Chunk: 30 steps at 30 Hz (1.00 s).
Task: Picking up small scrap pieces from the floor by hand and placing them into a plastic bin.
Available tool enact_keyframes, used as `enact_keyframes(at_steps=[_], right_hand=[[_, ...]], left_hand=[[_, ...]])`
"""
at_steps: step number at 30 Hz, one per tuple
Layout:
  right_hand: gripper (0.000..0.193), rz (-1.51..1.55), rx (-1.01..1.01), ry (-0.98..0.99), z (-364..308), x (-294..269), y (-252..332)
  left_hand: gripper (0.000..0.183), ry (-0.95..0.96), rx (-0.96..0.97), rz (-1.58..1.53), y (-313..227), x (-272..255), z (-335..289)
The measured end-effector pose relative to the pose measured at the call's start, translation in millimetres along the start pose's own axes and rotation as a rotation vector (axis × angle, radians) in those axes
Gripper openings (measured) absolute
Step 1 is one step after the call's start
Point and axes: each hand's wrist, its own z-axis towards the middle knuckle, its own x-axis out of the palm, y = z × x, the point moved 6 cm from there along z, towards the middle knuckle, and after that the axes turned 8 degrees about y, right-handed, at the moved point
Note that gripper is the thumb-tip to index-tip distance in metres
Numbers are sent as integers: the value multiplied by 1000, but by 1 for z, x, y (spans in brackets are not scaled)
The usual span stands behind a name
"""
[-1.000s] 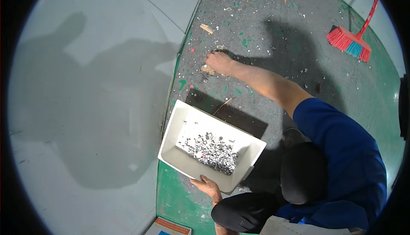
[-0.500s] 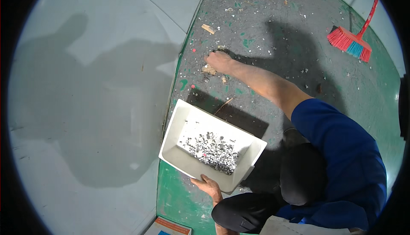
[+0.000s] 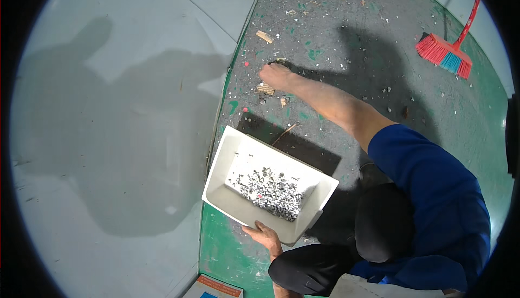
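Note:
My left hand (image 3: 264, 236) grips the near side of a white plastic bin (image 3: 238, 135), its fingers beneath and its thumb against the wall. The bin is tilted, and many small black and white pieces (image 3: 273, 194), with a pink bit among them, lie heaped toward its lower right. My right arm reaches far out over the dirty floor. There my right hand (image 3: 276, 76) is closed low at the ground, its fingertips turned away from view. Just beside it lies a ridged tan scrap (image 3: 265, 89), with a smaller tan scrap (image 3: 283, 101) nearer me.
A pale wall (image 3: 124, 135) stands along the left. A red and blue broom (image 3: 447, 54) leans at the far right. Another tan scrap (image 3: 264, 37), a thin stick (image 3: 284, 134) and scattered white bits lie on the grey-green floor (image 3: 325, 43). A flat printed box (image 3: 216, 286) sits at the lower left.
My right hand has shifted very slightly at the same spot on the floor. The small tan scrap beside it lies a little differently. The bin and my left hand stay put.

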Motion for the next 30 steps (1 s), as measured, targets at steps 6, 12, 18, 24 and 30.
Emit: enact_keyframes(at_steps=[6, 12, 18, 24, 30], right_hand=[[14, 372, 72, -257, -29, -12, -20], [21, 924, -92, -84, -95, -42, 53], [25, 1006, -542, 197, -168, -69, 140], [20, 861, -124, -130, -220, -49, 16], [22, 529, 334, -286, -350, -13, -126]], left_hand=[[47, 19, -79, 44, -15, 7, 1], [48, -2, -78, 70, 1, -1, 1], [49, 32, -59, -135, 5, 2, 1], [49, 133, -17, -213, -20, -6, -3], [58, 186, 103, -93, -58, -21, 21]])
